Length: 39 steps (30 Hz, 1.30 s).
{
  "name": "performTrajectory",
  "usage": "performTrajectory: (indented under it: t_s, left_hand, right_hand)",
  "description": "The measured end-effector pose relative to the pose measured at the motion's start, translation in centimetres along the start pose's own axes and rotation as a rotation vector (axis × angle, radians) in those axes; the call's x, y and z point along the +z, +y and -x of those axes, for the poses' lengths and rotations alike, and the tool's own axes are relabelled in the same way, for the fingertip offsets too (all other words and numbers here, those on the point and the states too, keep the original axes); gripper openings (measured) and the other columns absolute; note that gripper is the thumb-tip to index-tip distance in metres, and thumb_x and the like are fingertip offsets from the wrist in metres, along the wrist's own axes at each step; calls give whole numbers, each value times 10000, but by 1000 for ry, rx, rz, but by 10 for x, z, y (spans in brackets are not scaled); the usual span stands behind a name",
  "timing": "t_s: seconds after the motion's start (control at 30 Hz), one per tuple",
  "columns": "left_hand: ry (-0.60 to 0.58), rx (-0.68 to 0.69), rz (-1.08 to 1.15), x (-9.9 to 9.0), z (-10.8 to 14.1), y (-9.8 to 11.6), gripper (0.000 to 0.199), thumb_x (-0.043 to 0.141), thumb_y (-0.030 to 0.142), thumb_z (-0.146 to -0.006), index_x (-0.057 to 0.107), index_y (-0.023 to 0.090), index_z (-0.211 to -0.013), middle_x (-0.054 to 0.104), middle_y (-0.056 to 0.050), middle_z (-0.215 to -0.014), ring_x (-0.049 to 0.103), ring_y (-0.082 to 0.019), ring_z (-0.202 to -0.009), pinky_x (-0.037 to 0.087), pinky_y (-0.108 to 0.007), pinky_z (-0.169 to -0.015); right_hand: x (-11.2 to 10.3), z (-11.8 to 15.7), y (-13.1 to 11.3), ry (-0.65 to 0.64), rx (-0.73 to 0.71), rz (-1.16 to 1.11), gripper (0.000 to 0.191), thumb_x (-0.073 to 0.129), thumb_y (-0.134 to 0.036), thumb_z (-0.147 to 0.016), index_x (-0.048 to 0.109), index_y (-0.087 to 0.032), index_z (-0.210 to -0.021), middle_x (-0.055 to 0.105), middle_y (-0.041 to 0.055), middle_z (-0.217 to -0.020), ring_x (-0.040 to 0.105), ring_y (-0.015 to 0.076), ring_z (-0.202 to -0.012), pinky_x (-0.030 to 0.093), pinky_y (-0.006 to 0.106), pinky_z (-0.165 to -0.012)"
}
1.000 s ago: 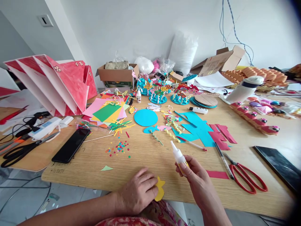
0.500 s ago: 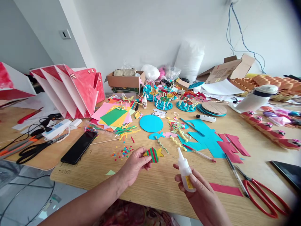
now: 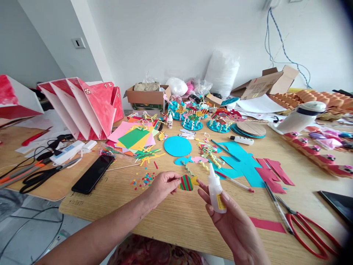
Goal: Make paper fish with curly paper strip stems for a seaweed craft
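Between thumb and fingers, my left hand (image 3: 164,186) pinches the left end of a small paper fish (image 3: 186,183) with red and green stripes and a yellow tail. My right hand (image 3: 224,215) is closed around a clear plastic glue bottle (image 3: 217,191) with a yellow label, its nozzle pointing up. The right fingertips reach the fish's tail; whether they grip it I cannot tell. Just beyond lie a blue paper fish (image 3: 183,161), a blue paper circle (image 3: 177,146) and a twisted pale green strip (image 3: 189,169). Coloured paper dots (image 3: 148,178) are scattered left of the fish.
Red-handled scissors (image 3: 309,232), a pen (image 3: 278,208) and a red paper strip (image 3: 267,224) lie at right. Blue paper scraps (image 3: 242,162) spread right of centre. A black phone (image 3: 93,173) and black scissors (image 3: 46,173) are at left. Decorated blue discs (image 3: 192,125) stand behind.
The fish has moved slightly right and turned its striped side flatter to view. My right hand has come up and left with the bottle, its fingers now at the fish's tail.
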<state>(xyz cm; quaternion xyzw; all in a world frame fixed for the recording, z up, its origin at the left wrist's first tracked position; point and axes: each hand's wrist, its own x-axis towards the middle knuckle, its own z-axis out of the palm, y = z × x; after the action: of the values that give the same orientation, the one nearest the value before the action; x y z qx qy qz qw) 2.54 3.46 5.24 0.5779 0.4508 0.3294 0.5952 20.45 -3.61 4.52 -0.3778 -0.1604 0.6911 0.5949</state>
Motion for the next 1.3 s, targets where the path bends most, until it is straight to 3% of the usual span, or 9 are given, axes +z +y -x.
performTrajectory:
  t_s: [0.13,0.27,0.43,0.57,0.73,0.87,1.07,1.2,1.3]
  left_hand:
    - [-40,49,-99,-1,-4,-1,205,518,295,-736,633,125,-733,483,22,-567,421,-87,-512,344,-199,-506]
    - [5,257,-267,-3,-8,-9,137,540,184,-715,659,139,-767,565,-19,-751,430,-79,-534,347,-198,-513]
    - [-52,306,-197,2,-7,-23,114,516,112,-716,609,150,-770,605,-35,-859,496,-71,-524,404,-192,-516]
    - [-62,423,-384,4,-2,-32,160,487,46,-736,605,152,-759,645,-35,-779,596,-136,-750,454,-225,-701]
    - [-222,625,-688,-7,-2,-50,173,447,72,-836,603,145,-849,659,-69,-942,601,-140,-899,459,-248,-815]
    - [-325,748,-927,-15,-3,-59,201,421,133,-892,622,138,-884,656,-69,-976,572,-152,-944,432,-290,-881]
    - [-231,784,-1122,-17,8,-49,182,471,144,-868,646,194,-879,592,-40,-1087,468,-193,-1044,360,-361,-930]
    - [-176,677,-1169,-8,29,-42,199,491,139,-854,600,207,-1005,582,-29,-1005,486,-170,-945,358,-349,-902]
    - [-206,594,-1186,0,42,-41,286,570,238,-824,536,223,-1107,557,-31,-1045,466,-192,-1013,324,-382,-944]
  right_hand:
    - [-2,-4,1,-6,-34,65,258,672,-370,-694,678,-214,-900,637,100,-1123,520,275,-1126,533,262,-655]
    - [-5,0,1,0,-48,101,220,676,-356,-693,656,-216,-861,642,92,-1112,514,264,-1135,510,303,-754]
    - [-5,11,9,-14,-84,342,233,669,-396,-686,617,-202,-805,630,94,-1118,509,266,-1128,457,327,-811]
    - [-8,18,14,18,-90,490,293,665,-466,-656,604,-202,-768,663,89,-1011,560,270,-1023,463,325,-748]
    - [-22,22,3,170,-234,793,333,658,-495,-643,630,-218,-827,638,23,-701,564,186,-670,432,267,-583]
    - [-28,24,-9,245,-345,980,337,675,-492,-611,633,-230,-819,609,2,-716,508,154,-628,393,246,-548]
    - [-24,18,-9,321,-351,963,370,683,-511,-586,572,-219,-785,502,-35,-563,419,121,-498,328,240,-456]
    - [-19,7,-3,288,-352,902,386,694,-499,-580,563,-208,-797,535,-21,-603,456,131,-537,360,244,-483]
    - [-15,1,0,241,-367,925,372,694,-478,-588,575,-213,-819,586,-1,-667,496,145,-577,394,252,-517]
